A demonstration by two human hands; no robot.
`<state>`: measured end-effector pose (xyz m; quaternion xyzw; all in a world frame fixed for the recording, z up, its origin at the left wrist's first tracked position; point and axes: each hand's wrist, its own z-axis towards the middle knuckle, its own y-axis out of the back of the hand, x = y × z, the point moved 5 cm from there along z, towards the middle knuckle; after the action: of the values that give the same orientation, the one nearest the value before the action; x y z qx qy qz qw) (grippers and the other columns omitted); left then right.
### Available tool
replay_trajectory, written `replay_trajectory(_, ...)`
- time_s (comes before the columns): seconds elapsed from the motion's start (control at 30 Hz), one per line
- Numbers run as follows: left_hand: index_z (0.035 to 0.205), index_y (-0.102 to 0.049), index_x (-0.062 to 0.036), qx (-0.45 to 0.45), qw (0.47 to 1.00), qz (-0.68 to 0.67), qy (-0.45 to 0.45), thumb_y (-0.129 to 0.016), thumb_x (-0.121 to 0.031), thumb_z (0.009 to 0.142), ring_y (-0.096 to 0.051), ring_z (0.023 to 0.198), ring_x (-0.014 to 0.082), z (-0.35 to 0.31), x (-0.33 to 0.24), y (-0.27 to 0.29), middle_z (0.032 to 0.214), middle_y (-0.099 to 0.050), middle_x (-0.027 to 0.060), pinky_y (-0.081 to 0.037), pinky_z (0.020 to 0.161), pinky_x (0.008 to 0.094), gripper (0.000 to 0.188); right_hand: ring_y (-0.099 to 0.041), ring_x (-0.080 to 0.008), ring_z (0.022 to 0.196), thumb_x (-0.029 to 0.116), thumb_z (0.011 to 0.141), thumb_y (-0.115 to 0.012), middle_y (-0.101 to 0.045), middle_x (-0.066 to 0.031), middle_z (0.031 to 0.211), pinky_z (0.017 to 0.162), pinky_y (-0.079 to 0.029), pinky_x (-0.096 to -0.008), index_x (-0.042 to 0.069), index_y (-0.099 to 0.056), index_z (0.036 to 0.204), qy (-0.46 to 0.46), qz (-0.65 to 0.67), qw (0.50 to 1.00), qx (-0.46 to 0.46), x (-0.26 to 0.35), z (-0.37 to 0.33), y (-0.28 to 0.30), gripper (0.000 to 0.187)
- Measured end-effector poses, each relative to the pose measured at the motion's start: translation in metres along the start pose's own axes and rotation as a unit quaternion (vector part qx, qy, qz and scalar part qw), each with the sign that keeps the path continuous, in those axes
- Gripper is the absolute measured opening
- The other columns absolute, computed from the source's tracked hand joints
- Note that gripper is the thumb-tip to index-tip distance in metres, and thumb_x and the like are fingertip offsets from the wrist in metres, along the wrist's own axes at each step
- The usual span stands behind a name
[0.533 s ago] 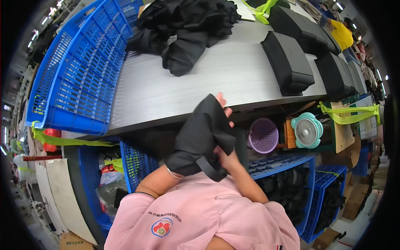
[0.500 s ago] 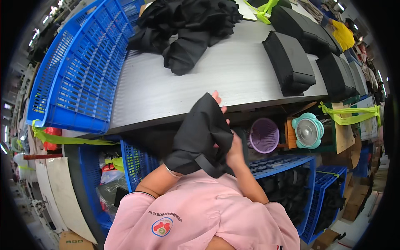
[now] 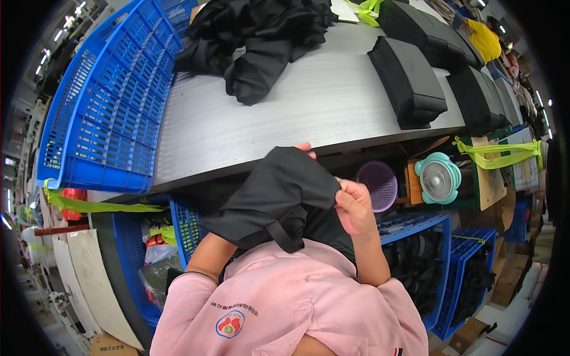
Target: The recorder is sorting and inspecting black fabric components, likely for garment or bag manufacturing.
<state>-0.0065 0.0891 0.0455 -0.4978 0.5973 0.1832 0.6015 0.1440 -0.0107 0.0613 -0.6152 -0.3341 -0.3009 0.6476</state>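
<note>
Black cloth point(image 3: 276, 187): seemingly unfinished, pinched by my right hand point(image 3: 354, 206).
Left hand point(image 3: 305, 149): mostly covered; grip unclear.
Bench point(image 3: 202, 130), far edge: loose pile point(image 3: 267, 38), completion unclear.

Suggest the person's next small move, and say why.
Perhaps the right hand should gently draw the cloth outward: it pinches the cloth's right edge, and folds show beside that grip, while the left hand, mostly hidden by the cloth, shows only fingers past its far edge.
</note>
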Motion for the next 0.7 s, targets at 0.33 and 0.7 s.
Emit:
replay_trajectory(0.33,0.150,-0.038,-0.0049,0.138,0.990,0.016,-0.039,-0.049,-0.028,0.104,-0.041,0.138,0.0230,-0.045,0.096,0.032,0.152,-0.041,0.0091,-0.030,0.117,0.0330,0.053,-0.064,-0.0163,0.099,0.018,0.100,-0.057,-0.067,-0.0086,0.106,0.092,-0.048,-0.0303,-0.003,-0.064,0.117,0.152,-0.227,0.934,-0.229,0.044,0.031,0.035,0.028)
replay_trajectory(0.7,0.153,-0.034,-0.0063,0.276,0.856,-0.437,0.014,-0.037,-0.034,0.108,-0.039,0.140,0.0209,-0.037,0.076,0.000,0.154,-0.040,0.0078,-0.028,0.120,0.0327,0.053,-0.063,-0.0308,0.100,-0.004,0.078,-0.069,-0.068,-0.0114,0.103,0.094,-0.048,-0.0432,0.000,-0.069,0.104,0.347,-0.698,0.604,-0.169,0.033,0.019,-0.006,0.026)
